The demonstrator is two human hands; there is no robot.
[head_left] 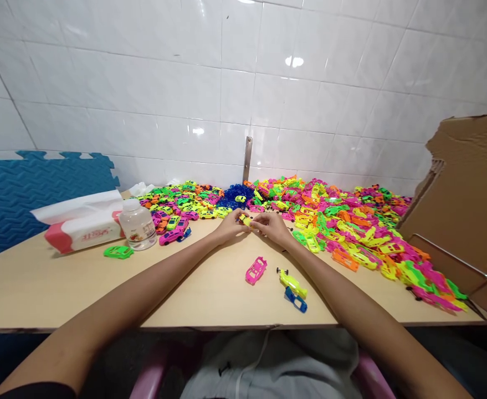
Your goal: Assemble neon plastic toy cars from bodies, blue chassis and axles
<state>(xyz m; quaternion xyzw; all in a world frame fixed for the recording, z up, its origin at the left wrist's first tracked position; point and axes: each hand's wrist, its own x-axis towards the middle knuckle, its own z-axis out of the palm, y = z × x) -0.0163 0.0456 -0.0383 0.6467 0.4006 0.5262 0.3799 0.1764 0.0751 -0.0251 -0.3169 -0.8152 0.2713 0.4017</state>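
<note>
1. One white tiled wall backs one table.
2. One cardboard sheet stands at my right.
3. Colored car pieces, too many to count, lie beside one blue pile.
4. One tissue pack holds white tissue; one bottle, contents unclear.
5. My left hand and right hand pinch one yellow car between them.
6. Nearer me: one pink shell, one yellow shell, one blue piece.
</note>
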